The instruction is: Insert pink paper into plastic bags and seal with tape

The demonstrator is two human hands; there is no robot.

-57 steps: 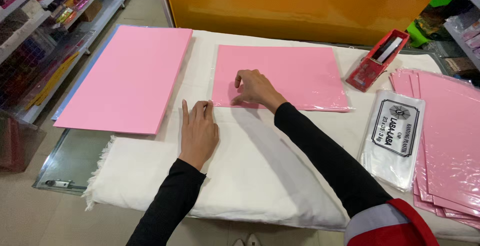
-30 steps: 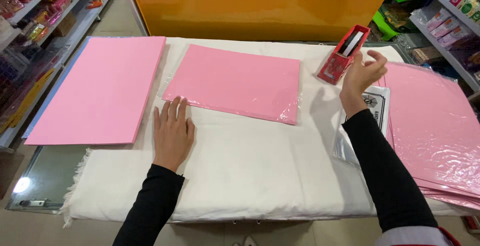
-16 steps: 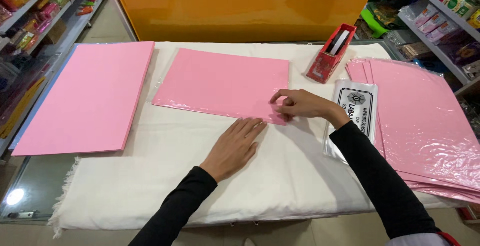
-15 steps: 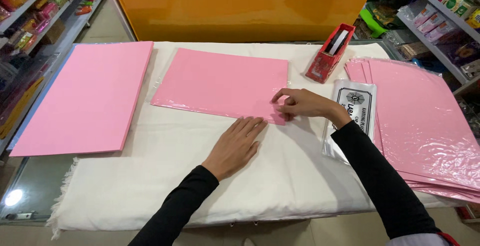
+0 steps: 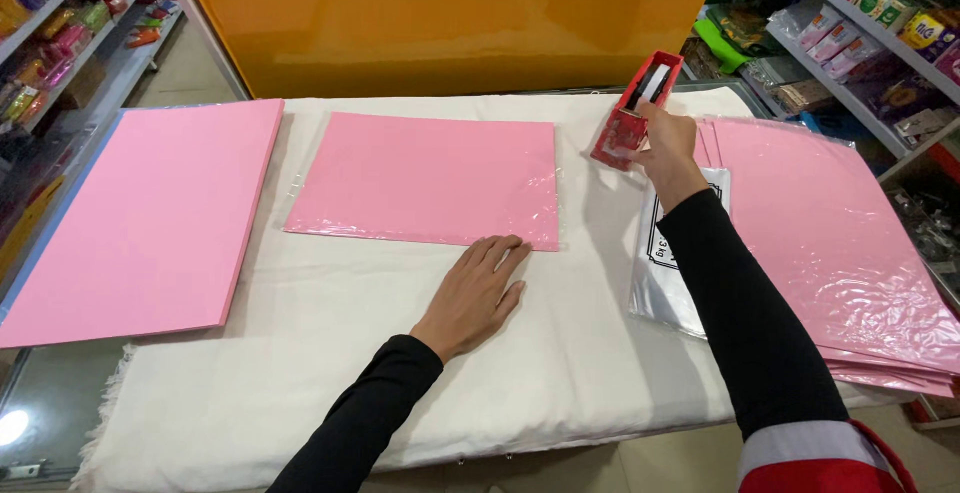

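White cloth (image 5: 330, 353) covers your shop table: one bagged pink sheet (image 5: 430, 179) lies mid-table under your flat, spread left hand (image 5: 478, 293), untaped, while your right hand (image 5: 668, 143) pinches at the red tape dispenser (image 5: 630, 118).

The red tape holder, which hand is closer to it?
Right. The right hand is touching the red tape holder at the table's far side, while the left hand rests flat on the white cloth, well away.
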